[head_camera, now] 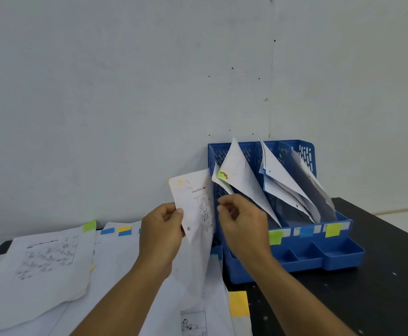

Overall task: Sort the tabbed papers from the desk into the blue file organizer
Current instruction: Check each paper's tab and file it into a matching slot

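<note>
Head view
Left hand [162, 229]: raised above the desk, thumb and fingers pinching the left edge of a printed sheet [195, 207] and holding it upright.
Held sheet: white, with small drawings and a line of print; a yellow tab [180, 183] sits near its top left corner. It hangs just left of the blue file organizer [302, 253], its right edge close to the organizer's left wall.
Right hand [240, 218]: up beside the sheet, in front of the organizer's left slot, fingers curled inward. Whether they pinch the sheet or hold nothing, I cannot tell; the picture is blurred there.
Organizer: stands on the black desk [368, 299] against the pale wall [125, 93]. Papers lean in its slots; one in the left slot carries a green tab [221, 175].
Slot labels: a green [275, 237], a blue [305, 232] and a yellow-green label [333, 230] stuck along the front rail.
Loose papers [52, 258]: spread across the desk to the left, overlapping, with green [89, 226], blue [107, 231] and yellow [124, 229] tabs at their far edges.
Near edge: a sheet with a large yellow tab [239, 303] lies below the organizer.
</note>
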